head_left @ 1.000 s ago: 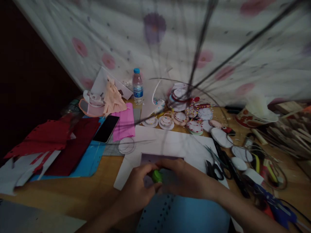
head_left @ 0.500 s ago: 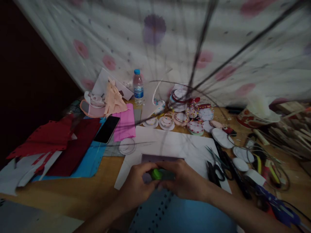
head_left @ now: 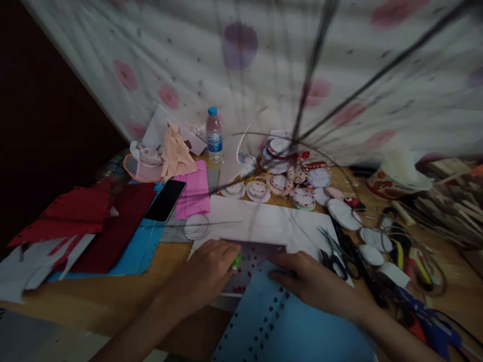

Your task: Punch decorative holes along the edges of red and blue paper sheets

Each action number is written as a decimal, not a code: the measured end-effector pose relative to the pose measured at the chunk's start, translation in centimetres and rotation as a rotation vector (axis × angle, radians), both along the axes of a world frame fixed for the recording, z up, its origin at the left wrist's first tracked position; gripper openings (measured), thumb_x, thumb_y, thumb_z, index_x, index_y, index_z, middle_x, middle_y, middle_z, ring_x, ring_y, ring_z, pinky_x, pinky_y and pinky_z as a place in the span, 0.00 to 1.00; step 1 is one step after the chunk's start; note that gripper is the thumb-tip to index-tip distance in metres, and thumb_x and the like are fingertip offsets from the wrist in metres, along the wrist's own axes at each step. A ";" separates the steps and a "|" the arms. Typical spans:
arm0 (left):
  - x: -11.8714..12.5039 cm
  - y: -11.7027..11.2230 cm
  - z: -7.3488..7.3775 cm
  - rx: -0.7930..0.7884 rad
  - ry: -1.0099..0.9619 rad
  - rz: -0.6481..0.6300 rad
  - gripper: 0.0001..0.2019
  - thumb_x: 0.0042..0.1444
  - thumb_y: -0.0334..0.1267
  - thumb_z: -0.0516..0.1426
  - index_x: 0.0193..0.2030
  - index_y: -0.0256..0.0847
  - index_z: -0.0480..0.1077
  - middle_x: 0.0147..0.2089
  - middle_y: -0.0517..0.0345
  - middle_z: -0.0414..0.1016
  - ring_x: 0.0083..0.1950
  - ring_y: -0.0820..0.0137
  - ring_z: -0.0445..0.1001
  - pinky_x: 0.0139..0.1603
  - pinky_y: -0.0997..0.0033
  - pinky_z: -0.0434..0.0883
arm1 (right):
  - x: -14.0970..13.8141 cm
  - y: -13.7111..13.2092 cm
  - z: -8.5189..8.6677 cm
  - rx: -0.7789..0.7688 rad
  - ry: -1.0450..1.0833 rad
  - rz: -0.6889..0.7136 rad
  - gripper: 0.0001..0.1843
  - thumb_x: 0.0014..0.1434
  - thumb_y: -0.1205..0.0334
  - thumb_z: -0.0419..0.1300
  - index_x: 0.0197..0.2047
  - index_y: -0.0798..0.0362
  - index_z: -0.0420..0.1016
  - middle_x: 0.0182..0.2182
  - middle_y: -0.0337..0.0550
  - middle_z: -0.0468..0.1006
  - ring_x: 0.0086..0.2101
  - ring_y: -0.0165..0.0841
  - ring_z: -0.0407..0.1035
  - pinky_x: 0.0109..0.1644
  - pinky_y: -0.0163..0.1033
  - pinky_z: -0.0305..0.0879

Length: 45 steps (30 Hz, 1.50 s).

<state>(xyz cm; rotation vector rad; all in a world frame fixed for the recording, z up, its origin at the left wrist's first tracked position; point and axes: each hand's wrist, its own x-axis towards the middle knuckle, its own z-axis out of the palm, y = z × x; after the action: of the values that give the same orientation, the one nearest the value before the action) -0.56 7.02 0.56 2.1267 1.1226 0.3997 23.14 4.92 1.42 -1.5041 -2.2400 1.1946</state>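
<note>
My left hand (head_left: 215, 266) is closed around a small green craft punch (head_left: 237, 260), mostly hidden by the fingers. My right hand (head_left: 296, 271) pinches the upper edge of a blue sheet (head_left: 317, 329), which has rows of small dark cut-out shapes along its left side. Between and below my hands lies a shallow tray (head_left: 251, 254) with small red bits in it. The blue sheet overlaps the tray's right part. Under the tray is a large white sheet (head_left: 260, 216).
Left are red felt pieces (head_left: 68, 216), a blue sheet with a phone (head_left: 166, 200), and pink cloth (head_left: 194, 193). A water bottle (head_left: 214, 136) and several small decorated paper hats (head_left: 279, 183) stand behind. To the right lie scissors (head_left: 337, 256), pliers (head_left: 420, 266) and a glue gun (head_left: 426, 317).
My hands have moved apart: the left to the left with the green punch, the right to the right with the blue sheet's edge. The tray with red bits is now uncovered.
</note>
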 end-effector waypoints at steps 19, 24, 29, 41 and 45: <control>-0.3 -0.3 0.8 -0.767 -0.518 0.279 0.14 0.53 0.48 0.61 0.43 0.43 0.75 0.42 0.56 0.80 0.45 0.64 0.75 0.45 0.68 0.69 | -0.8 -0.7 1.6 0.121 0.089 -0.144 0.10 0.61 0.62 0.52 0.30 0.51 0.72 0.22 0.37 0.74 0.24 0.32 0.68 0.27 0.34 0.60; -0.1 -0.4 0.4 -0.840 -0.569 0.278 0.14 0.49 0.43 0.65 0.42 0.42 0.74 0.41 0.57 0.78 0.44 0.65 0.75 0.43 0.69 0.69 | -1.4 -0.4 2.0 0.094 0.069 -0.134 0.10 0.60 0.64 0.52 0.29 0.52 0.71 0.22 0.37 0.73 0.24 0.30 0.66 0.27 0.33 0.58; -0.2 -0.7 0.7 -0.778 -0.497 0.238 0.16 0.46 0.38 0.66 0.43 0.41 0.73 0.39 0.58 0.77 0.43 0.65 0.74 0.44 0.68 0.69 | -1.6 -0.5 2.4 0.150 0.039 -0.135 0.09 0.60 0.65 0.53 0.32 0.52 0.73 0.21 0.37 0.74 0.23 0.31 0.67 0.26 0.33 0.58; 0.6 -1.7 1.9 -0.474 -0.189 0.160 0.21 0.46 0.43 0.66 0.47 0.42 0.73 0.43 0.58 0.78 0.46 0.61 0.72 0.46 0.67 0.67 | -1.8 -1.0 2.1 0.244 0.034 -0.108 0.09 0.59 0.65 0.53 0.31 0.50 0.73 0.25 0.40 0.78 0.28 0.35 0.72 0.32 0.35 0.60; 0.8 -1.8 1.8 -0.446 -0.201 0.155 0.16 0.49 0.41 0.64 0.45 0.42 0.73 0.39 0.59 0.77 0.42 0.64 0.72 0.43 0.69 0.67 | -1.9 -0.7 1.8 0.169 0.047 -0.062 0.08 0.61 0.66 0.53 0.33 0.51 0.73 0.26 0.39 0.77 0.28 0.32 0.71 0.31 0.34 0.59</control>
<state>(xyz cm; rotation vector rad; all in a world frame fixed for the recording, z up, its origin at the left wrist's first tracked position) 0.25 5.22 2.40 1.5832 1.1399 0.3825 21.28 4.23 3.25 -1.4541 -2.1857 0.9857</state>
